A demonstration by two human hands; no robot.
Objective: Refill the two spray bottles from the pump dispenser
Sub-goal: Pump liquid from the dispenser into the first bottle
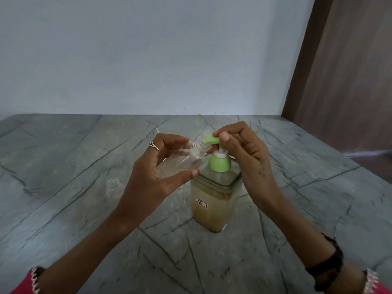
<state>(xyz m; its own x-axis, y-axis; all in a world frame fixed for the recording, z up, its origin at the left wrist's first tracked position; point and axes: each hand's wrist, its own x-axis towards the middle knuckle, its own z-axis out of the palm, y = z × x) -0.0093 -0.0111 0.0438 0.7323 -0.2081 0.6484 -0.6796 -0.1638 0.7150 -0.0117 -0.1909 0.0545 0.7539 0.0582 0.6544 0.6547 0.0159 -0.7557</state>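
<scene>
A clear square pump dispenser (214, 206) with yellowish liquid and a green pump head (211, 140) stands in the middle of the counter. My left hand (148, 177) holds a clear uncapped spray bottle (184, 160) tilted, its open neck right at the green nozzle. A little liquid lies in that bottle. My right hand (248, 158) rests on the pump head, thumb and fingers on top of it. A second clear bottle (114, 187) without a cap stands on the counter to the left, partly behind my left wrist.
The grey veined stone counter (63, 166) runs back to a pale wall. A thin white tube (158, 131) lies on the counter behind my left hand. A brown wooden panel (339, 71) rises at the right.
</scene>
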